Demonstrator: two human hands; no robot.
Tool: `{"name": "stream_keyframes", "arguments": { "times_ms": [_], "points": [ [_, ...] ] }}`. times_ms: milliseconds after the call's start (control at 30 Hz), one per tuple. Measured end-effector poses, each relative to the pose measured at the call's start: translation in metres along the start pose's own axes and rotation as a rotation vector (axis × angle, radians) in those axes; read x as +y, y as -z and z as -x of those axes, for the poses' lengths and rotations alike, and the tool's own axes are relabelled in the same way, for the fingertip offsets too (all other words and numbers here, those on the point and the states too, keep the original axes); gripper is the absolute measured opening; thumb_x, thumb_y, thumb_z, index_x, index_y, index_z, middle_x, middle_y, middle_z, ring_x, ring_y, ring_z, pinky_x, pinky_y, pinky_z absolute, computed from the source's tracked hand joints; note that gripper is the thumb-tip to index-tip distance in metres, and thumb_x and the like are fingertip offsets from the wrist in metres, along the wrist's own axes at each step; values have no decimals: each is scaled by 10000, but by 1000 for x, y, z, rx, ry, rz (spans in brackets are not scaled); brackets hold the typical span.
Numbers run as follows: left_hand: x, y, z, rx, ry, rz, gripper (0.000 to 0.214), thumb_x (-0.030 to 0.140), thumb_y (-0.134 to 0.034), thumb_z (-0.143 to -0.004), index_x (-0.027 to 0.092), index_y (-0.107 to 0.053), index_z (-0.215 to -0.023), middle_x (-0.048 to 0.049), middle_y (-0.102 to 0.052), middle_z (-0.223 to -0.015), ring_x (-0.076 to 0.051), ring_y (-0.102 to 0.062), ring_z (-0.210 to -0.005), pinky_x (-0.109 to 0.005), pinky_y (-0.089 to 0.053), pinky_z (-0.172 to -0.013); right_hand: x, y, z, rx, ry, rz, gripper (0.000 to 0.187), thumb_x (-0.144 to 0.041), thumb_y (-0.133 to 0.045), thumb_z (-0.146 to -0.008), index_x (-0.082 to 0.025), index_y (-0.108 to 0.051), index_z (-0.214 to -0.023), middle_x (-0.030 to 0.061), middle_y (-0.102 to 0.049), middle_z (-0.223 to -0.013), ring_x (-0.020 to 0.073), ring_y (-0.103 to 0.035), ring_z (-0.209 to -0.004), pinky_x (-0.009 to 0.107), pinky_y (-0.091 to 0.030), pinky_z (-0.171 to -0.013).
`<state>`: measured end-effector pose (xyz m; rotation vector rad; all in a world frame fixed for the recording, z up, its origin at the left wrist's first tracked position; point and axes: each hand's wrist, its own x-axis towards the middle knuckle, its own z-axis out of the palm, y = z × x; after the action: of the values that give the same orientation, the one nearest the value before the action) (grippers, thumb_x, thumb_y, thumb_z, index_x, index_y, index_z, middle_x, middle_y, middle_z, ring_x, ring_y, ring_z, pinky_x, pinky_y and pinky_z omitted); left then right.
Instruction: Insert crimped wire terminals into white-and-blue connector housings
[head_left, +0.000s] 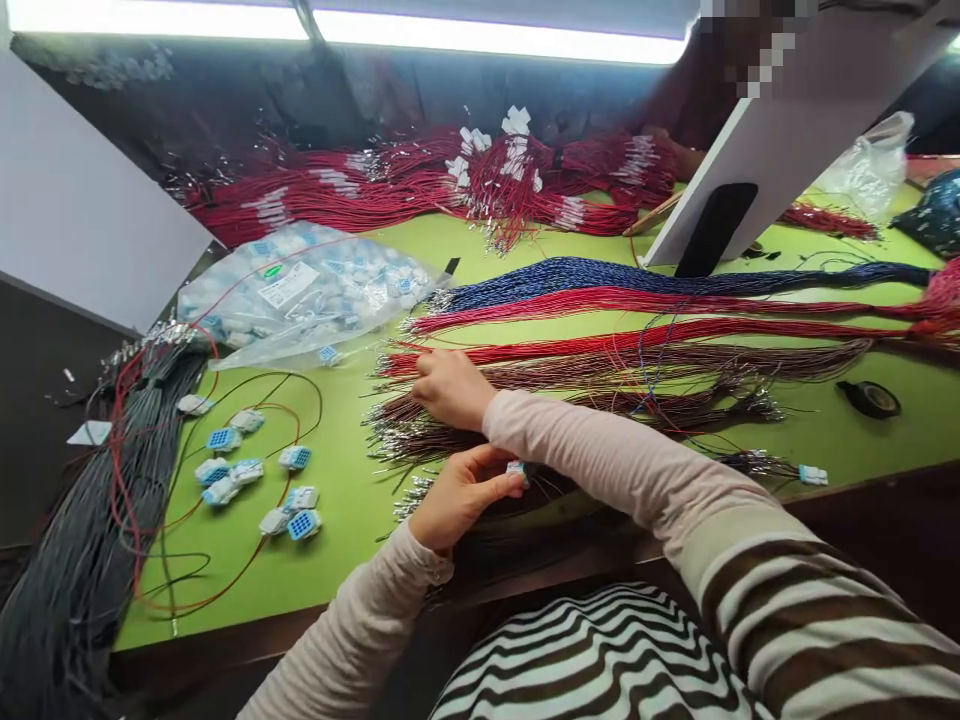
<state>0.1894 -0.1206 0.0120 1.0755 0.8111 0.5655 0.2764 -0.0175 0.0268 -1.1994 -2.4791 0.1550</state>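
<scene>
My left hand (466,496) pinches a small white and blue connector housing (516,468) between thumb and fingers, near the table's front edge. Dark wires trail from the housing under my right forearm. Above and a little left of it, my right hand (452,388) rests with bent, closed fingers at the tip end of the brown wires (600,362), close beside the red wires (540,345). What its fingertips grip is hidden. Silver crimped terminals (394,435) stick out at the left ends of these bundles.
Loose connector housings (304,524) lie on the green table at left, below a plastic bag (322,290) full of them. Grey wires (97,510) hang over the left edge. Blue wires (570,280), a tape roll (874,400) and a white post (757,150) are beyond; another person sits behind.
</scene>
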Motion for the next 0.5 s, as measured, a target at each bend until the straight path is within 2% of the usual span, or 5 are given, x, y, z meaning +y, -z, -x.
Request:
{"name": "stream_keyframes", "arguments": {
  "times_ms": [167, 267, 333, 400, 500],
  "points": [
    [-1, 4, -1, 45, -8, 0, 312, 313, -812, -639, 133, -714, -875, -27, -696, -734, -117, -607, -641, -257, -509, -675, -4, 8, -10, -185, 5, 103, 267, -147, -433, -900, -167, -680, -998, 75, -704, -927, 196, -614, -859, 355, -368, -826],
    [0, 5, 0, 77, -18, 33, 351, 317, -816, -634, 144, -711, -920, -22, -695, -744, -115, -614, -637, -256, -511, -670, 36, 40, 0, -180, -77, 83, 298, -248, -410, -940, -195, -660, -1094, 69, -694, -1035, 160, -616, -908, 271, -392, -769],
    [0, 5, -1, 82, -25, 56, 342, 317, -815, -637, 144, -709, -912, -20, -692, -747, -113, -611, -635, -258, -515, -670, 71, 58, 13, -259, -249, 186, 288, -246, -448, -915, -180, -680, -1072, 91, -684, -1076, 173, -617, -946, 260, -404, -764],
    [0, 5, -1, 72, -28, 80, 334, 313, -809, -648, 146, -708, -919, -26, -697, -763, -116, -615, -647, -261, -517, -674, 101, 68, 27, -352, -366, 279, 261, -228, -513, -866, -164, -705, -1031, 119, -691, -1047, 200, -629, -932, 271, -417, -762],
    [-1, 5, -2, 61, -22, 100, 323, 307, -804, -658, 149, -706, -922, -30, -701, -765, -125, -624, -655, -264, -512, -671, 123, 70, 44, -377, -381, 319, 261, -200, -506, -852, -177, -724, -994, 123, -700, -1008, 216, -637, -915, 284, -426, -761]
  ]
}}
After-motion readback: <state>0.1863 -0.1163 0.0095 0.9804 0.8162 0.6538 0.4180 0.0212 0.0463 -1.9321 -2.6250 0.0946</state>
